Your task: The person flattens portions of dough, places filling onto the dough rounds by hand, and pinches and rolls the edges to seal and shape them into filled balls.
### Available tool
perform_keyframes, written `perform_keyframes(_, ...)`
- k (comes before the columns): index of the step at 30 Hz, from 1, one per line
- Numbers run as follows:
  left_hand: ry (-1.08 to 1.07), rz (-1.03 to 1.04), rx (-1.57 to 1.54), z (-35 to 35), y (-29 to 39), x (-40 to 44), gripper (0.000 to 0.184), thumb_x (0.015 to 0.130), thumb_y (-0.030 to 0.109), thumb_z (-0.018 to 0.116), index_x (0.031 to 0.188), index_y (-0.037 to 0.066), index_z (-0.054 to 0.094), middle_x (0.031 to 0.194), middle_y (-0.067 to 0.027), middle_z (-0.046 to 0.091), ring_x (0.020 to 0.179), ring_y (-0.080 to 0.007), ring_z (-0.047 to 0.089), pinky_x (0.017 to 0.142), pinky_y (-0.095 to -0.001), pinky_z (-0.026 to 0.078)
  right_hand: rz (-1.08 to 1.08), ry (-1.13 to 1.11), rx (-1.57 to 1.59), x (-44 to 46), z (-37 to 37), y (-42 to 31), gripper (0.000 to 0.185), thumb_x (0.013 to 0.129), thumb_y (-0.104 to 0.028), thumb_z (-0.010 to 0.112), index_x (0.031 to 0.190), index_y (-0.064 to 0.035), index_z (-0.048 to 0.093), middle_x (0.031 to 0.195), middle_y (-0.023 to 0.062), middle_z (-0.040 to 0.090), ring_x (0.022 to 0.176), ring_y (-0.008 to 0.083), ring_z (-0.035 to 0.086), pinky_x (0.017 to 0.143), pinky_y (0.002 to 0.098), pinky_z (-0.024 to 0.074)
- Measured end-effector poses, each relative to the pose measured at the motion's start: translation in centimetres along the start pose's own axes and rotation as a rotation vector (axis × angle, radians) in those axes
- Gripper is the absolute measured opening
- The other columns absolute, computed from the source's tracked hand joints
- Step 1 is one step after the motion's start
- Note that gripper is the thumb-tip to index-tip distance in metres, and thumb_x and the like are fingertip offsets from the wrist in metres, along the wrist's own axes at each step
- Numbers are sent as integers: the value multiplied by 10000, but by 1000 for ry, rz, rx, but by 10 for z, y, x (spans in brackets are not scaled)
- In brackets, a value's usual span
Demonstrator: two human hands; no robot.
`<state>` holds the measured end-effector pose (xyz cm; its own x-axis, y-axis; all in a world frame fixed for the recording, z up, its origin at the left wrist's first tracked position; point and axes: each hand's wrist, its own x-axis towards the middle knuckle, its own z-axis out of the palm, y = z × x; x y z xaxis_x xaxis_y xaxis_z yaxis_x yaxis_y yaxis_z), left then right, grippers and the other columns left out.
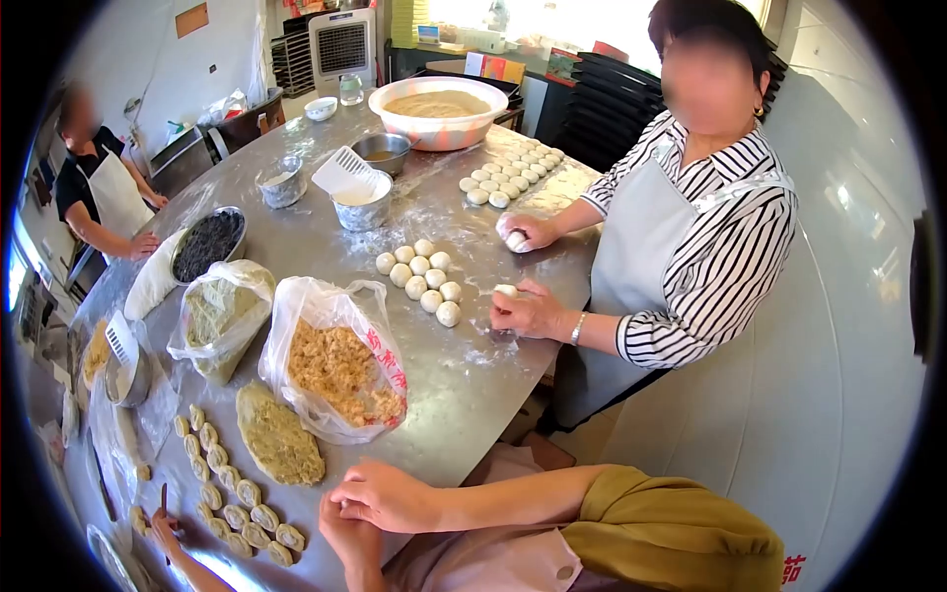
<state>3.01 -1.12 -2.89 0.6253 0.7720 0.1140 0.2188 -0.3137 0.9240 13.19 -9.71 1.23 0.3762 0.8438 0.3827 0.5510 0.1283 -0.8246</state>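
My right hand comes in from a mustard sleeve and lies over my left hand at the table's near edge. Its fingers are bent round the left hand, whose own fingers are mostly hidden. No tool or food shows in either. Just beyond them lies a flattened slab of yellowish dough. Left of my hands, rows of small oval dough pieces rest on the metal table. A plastic bag of crumbly orange filling stands open behind the slab.
Across the table, a co-worker handles white dough near round dough balls. At lower left, another person's hand holds a thin tool. A bag of greenish filling, a dark-filled bowl and a large basin stand farther off.
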Motion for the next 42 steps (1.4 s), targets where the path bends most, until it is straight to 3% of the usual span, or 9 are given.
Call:
perform_keyframes(10,-398,-328,-248,-19,-11,-35,128,842,53,602,747,-30,581,694,-66,615,644,-119,576,580,-252,469,262,-180,154,-12,1,13,34,801,-33,564,787,-40,534,790,143,543,708,327,564,632,393,452)
perform_keyframes(14,-294,-427,-455,-23,-7,-51,335,943,243,557,695,20,535,682,-76,580,596,-109,550,546,-250,459,104,229,-21,4,-11,49,27,808,-40,582,808,-49,557,798,123,552,763,313,563,666,393,452)
perform_keyframes(15,-417,-535,-609,-34,-44,-56,441,946,233,544,1344,152,371,1330,-140,487,1040,-300,566,854,-424,496,-12,138,-119,3,-8,54,48,805,-57,591,847,-38,578,800,120,560,788,321,565,676,398,455)
perform_keyframes(19,131,-704,-747,-32,22,-39,280,961,313,494,1113,81,535,1037,-93,616,907,-279,596,739,-397,515,-51,-43,-265,-14,37,79,175,780,-103,632,945,-43,621,895,100,592,811,293,572,720,362,479)
perform_keyframes(23,36,-685,-934,-54,-11,-44,353,955,451,447,800,138,499,682,-29,502,640,-230,519,528,-345,415,-236,-30,-301,-31,57,101,170,790,-133,629,921,-26,614,918,107,574,881,292,551,775,364,463)
perform_keyframes(26,-256,-510,-1301,-62,-43,-47,369,952,466,445,789,137,487,653,-33,481,598,-227,485,513,-347,393,-225,-63,-291,-30,51,99,164,805,-144,626,901,-14,595,936,115,561,916,295,537,803,366,454)
perform_keyframes(29,-106,-714,-1256,-62,-27,-42,375,955,454,445,759,135,445,647,-33,496,613,-241,512,529,-368,416,-214,-69,-269,-28,45,92,168,807,-143,625,896,-9,575,955,123,550,919,300,534,811,370,452)
perform_keyframes(38,-136,-438,-1171,-59,-8,-32,401,937,228,506,1300,61,471,1089,-158,595,1043,-284,562,899,-426,486,-151,-21,-313,-36,53,92,267,806,-93,602,1052,4,560,1039,164,555,1050,339,526,902,394,446)
perform_keyframes(42,-84,-491,-1112,-60,-10,-35,418,913,167,540,1297,26,452,1020,-133,607,949,-268,586,835,-424,506,-168,3,-271,-31,53,91,290,865,-140,579,1113,5,543,1101,176,563,1111,351,511,946,407,430)
